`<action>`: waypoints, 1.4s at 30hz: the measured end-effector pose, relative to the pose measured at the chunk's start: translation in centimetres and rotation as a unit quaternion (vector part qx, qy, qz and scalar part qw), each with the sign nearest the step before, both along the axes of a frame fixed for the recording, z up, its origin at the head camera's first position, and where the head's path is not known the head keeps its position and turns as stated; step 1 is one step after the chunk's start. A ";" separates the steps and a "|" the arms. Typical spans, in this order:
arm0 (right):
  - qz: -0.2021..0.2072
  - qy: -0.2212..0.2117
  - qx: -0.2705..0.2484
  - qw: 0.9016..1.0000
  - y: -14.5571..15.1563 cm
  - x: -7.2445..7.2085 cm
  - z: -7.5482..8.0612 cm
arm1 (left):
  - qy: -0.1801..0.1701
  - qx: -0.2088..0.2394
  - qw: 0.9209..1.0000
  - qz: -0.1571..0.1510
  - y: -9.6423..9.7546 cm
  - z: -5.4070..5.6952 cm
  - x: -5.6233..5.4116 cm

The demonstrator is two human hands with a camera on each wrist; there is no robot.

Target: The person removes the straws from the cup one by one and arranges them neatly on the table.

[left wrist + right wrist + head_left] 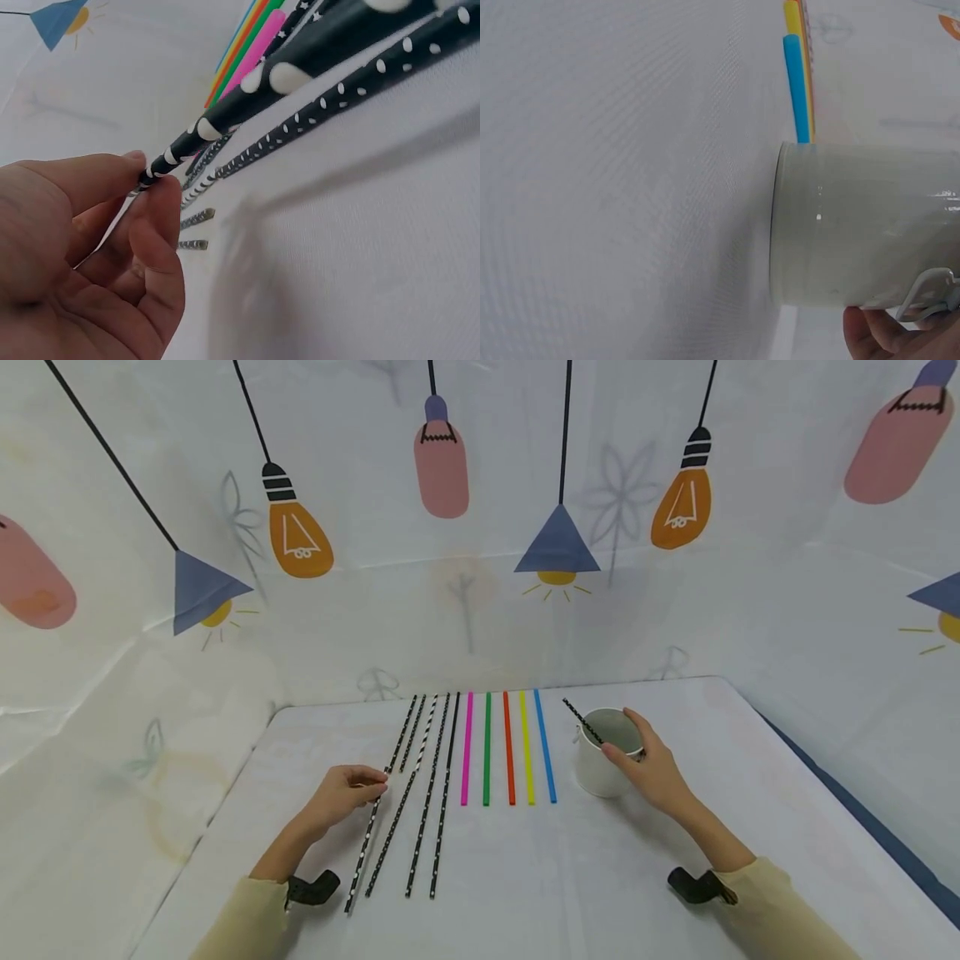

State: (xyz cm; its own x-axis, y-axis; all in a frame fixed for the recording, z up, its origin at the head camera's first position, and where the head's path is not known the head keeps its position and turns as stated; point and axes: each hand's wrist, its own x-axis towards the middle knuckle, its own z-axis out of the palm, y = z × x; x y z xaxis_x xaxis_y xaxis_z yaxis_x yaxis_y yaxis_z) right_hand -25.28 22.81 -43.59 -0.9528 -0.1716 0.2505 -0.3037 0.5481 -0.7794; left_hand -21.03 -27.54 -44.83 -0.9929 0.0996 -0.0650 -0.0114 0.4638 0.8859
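Note:
My left hand (347, 792) pinches a black straw with white dots (206, 129) near its far end, between thumb and fingertips. The straw slants from the fingers back toward the wearer. Beside it lie several more black-and-white patterned straws (425, 822). On the right, my right hand (652, 770) holds a white bucket (855, 225) at its rim, with the thumb at the near side and fingers round the right. A dark patterned straw (581, 718) leans in the bucket, sticking out past the left rim; its lower end is hidden by the thumb.
Pink (467, 752), green (487, 752), red (508, 752), yellow (527, 752) and blue (546, 752) straws lie in a row between the hands. The white table (570, 893) meets a lamp-patterned sheet (480, 618) at its back edge.

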 end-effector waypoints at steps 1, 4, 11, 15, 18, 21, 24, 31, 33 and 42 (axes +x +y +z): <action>0.000 0.000 0.000 1.000 0.0 0.0 0.0 | -0.006 -0.003 1.000 -0.005 -0.1 0.0 0.0; -0.002 0.000 0.003 1.000 0.0 0.1 0.2 | -0.017 -0.007 1.000 -0.019 -0.1 -0.1 -0.3; -0.004 -0.001 0.004 1.000 -0.1 0.2 0.2 | 0.005 -0.046 0.998 -0.034 0.1 -1.1 -0.8; -0.004 -0.004 0.004 1.000 -0.1 0.1 0.2 | 0.029 -0.070 0.996 -0.050 0.4 -1.3 -0.9; -0.003 -0.002 0.003 1.000 -0.1 0.2 0.2 | 0.042 -0.088 0.994 -0.050 0.7 -1.1 -1.0; -0.002 0.001 0.001 1.000 -0.1 0.2 0.2 | 0.048 -0.105 0.992 -0.042 1.1 -1.0 -1.0; -0.004 0.001 -0.001 1.000 0.0 0.3 0.2 | 0.054 -0.122 0.991 -0.033 1.3 -1.1 -1.2; 0.001 -0.008 -0.002 1.000 0.0 0.5 0.1 | 0.052 -0.142 0.988 -0.016 1.7 -1.6 -1.3; 0.001 -0.009 -0.001 1.000 0.0 0.5 0.1 | 0.054 -0.139 0.989 -0.018 1.7 -1.6 -1.3; -0.003 -0.006 0.000 1.000 0.0 0.4 0.0 | 0.055 -0.125 0.990 -0.039 1.5 -1.7 -1.6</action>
State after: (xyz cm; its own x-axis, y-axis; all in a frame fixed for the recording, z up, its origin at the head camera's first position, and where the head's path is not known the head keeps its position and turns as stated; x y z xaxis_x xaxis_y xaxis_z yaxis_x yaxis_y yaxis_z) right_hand -24.91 22.82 -43.57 -0.9565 -0.1661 0.2399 -0.2918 0.5504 -0.7822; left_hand -22.64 -26.07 -46.49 -0.9853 0.1704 0.0113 0.1233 0.6638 0.7377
